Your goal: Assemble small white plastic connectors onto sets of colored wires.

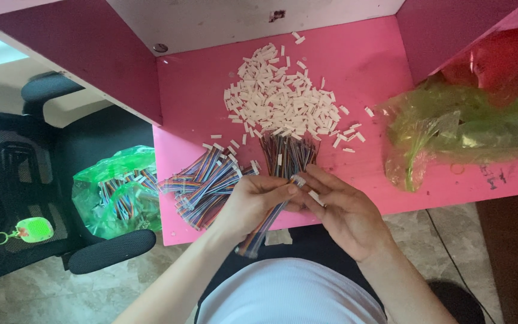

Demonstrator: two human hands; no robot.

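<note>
Left hand: my left hand [253,201] was closed around a rainbow ribbon cable [265,225], which ran down toward lower centre of frame.
Right hand: my right hand [343,210] had its fingers narrow, pinched at the cable's top end, where a small white connector [298,180] sat; a second white piece showed against the palm side, can't tell if gripped.
Cable location: centre frame, held just above the front edge of the pink worktop [367,66].
White housings pile [280,99]: loose heap, upper centre, strays scattered around.
Cable bundles: one fanned stack [202,183] left of the hands, one dark bunch [286,155] just above them.
Green bags: one at right on the worktop [469,126], one on the black chair [118,192] at left.
Risk, my judgement: connector could go on skewed if the wire ends weren't lined up; loose housings near the edge could get knocked off by a wrist.
</note>
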